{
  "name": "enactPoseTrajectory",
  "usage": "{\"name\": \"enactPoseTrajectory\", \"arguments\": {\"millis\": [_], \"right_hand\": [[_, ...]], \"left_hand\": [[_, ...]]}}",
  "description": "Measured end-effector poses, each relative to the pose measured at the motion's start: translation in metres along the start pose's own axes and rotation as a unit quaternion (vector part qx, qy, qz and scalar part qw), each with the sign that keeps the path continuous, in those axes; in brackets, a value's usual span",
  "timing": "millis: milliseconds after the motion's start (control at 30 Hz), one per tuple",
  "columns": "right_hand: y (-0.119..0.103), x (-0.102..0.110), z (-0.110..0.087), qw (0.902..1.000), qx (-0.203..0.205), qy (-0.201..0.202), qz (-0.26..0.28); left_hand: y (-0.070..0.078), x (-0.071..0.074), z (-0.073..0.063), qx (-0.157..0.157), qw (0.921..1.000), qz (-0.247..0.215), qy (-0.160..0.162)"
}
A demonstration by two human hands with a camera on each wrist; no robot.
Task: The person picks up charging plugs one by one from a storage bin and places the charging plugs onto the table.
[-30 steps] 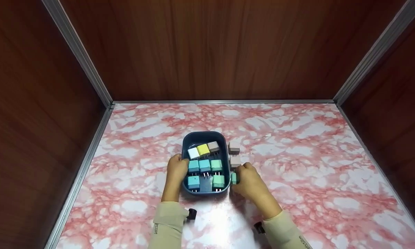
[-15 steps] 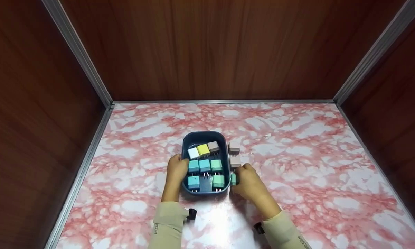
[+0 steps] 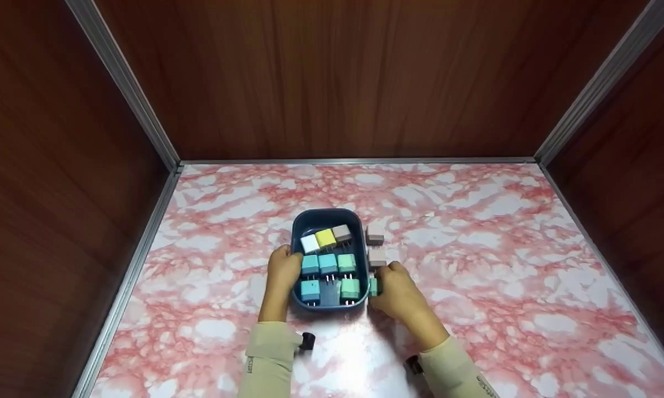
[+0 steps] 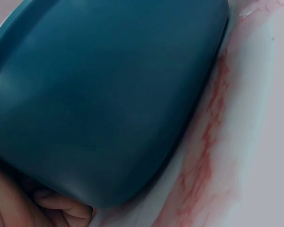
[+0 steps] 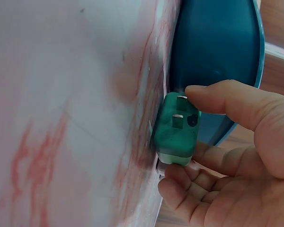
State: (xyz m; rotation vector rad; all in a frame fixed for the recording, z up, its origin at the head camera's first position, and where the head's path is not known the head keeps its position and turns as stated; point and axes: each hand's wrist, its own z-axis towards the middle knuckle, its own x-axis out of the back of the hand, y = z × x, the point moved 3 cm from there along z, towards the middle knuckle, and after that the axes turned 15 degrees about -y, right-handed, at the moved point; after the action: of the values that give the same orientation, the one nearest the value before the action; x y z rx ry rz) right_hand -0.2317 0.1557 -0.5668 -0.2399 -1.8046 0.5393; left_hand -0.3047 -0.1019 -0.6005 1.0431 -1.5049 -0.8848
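Note:
A dark blue plastic bin [image 3: 326, 219] stands on the marbled table, and my left hand [image 3: 283, 271] grips its left side at the rim. From the left wrist, the bin's wall [image 4: 109, 104] fills most of the view, with curled fingers [image 4: 68, 208] at its lower edge. Beside the bin's right wall, my right hand [image 3: 401, 290] pinches a green charger plug [image 5: 177, 127] between thumb and fingers. Its two metal prongs face the right wrist camera. Inside the bin, charger plugs lie in rows: white [image 3: 310, 243], yellow [image 3: 325, 238], beige [image 3: 341, 232], several teal [image 3: 328, 263] and green [image 3: 350, 288].
Two beige charger plugs, one farther back [image 3: 375, 235] and one nearer [image 3: 377, 258], sit on the table along the bin's right side, just beyond my right hand. Dark wood panels [image 3: 332, 83] with metal edging enclose the table [image 3: 475, 221] at the back and both sides.

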Motion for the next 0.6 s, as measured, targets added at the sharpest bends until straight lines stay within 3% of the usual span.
{"name": "enactPoseTrajectory", "arguments": {"millis": [600], "right_hand": [[-0.0003,-0.0021,0.0006,1.0000,-0.002,0.006,0.006]], "left_hand": [[0.0003,0.0003,-0.0010,0.007,0.9999,-0.010,-0.002]]}}
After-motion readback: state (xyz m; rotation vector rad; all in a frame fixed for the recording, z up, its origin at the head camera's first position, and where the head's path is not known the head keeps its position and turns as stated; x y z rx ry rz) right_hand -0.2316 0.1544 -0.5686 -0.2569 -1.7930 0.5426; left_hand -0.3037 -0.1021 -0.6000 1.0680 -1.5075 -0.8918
